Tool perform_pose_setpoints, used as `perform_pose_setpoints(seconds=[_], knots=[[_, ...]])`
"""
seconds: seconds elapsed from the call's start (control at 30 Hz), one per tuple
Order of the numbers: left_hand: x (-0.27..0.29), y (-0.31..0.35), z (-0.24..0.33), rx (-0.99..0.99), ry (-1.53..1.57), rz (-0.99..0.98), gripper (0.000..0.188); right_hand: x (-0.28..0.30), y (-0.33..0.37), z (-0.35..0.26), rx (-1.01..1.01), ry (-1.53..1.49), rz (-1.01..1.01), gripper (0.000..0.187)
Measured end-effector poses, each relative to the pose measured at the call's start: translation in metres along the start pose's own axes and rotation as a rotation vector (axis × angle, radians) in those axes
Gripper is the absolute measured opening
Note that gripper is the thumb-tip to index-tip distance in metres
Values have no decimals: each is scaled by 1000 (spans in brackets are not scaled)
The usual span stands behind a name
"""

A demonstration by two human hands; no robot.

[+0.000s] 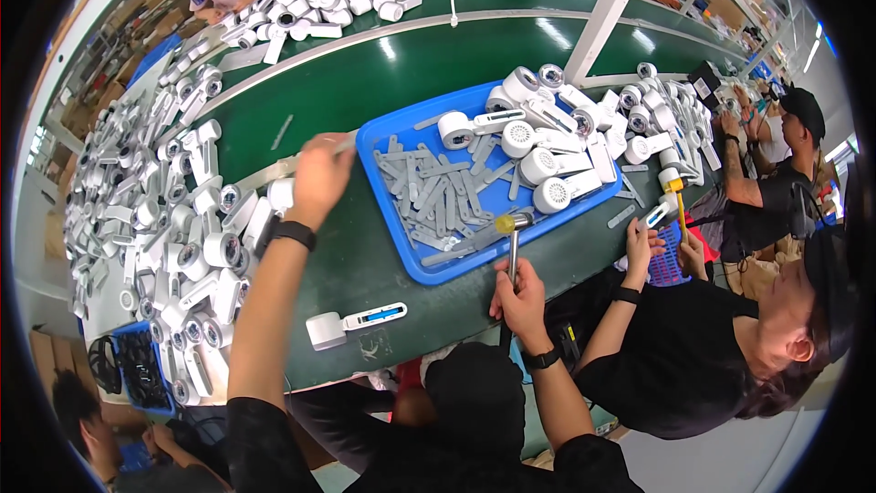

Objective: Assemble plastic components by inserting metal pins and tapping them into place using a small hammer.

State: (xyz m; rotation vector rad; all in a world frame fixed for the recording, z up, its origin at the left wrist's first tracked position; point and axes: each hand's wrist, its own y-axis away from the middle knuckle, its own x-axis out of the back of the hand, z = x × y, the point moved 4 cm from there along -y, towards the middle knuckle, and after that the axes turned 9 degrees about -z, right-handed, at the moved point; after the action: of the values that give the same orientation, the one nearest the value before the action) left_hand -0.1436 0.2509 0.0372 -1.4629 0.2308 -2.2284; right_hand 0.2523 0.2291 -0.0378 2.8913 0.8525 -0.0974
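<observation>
The person's right hand was closed firmly round the handle of a hammer, its yellow head up over the near edge of a blue tray. The left hand was out past the tray's left side, a blur to me; its fingers looked partly curled, and I could not tell whether they had hold of anything.

On the green table, between the 2 forearms, lay 1 white fan, its round head to the left and its handle open, with something blue inside. The tray held a heap of grey strips on its left and a jumble of more white fans on its right. Beside the left arm, a big pile of fans spread over the table's end. To the right, a co-worker in black had a yellow tool in 1 hand, near another fan.
</observation>
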Motion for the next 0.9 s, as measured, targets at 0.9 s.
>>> perform_pose_setpoints(seconds=[0.9], knots=[[-20, 32, 120, 236, 332, -249, 51, -2, -3, 3, 92, -105, 16, 14]])
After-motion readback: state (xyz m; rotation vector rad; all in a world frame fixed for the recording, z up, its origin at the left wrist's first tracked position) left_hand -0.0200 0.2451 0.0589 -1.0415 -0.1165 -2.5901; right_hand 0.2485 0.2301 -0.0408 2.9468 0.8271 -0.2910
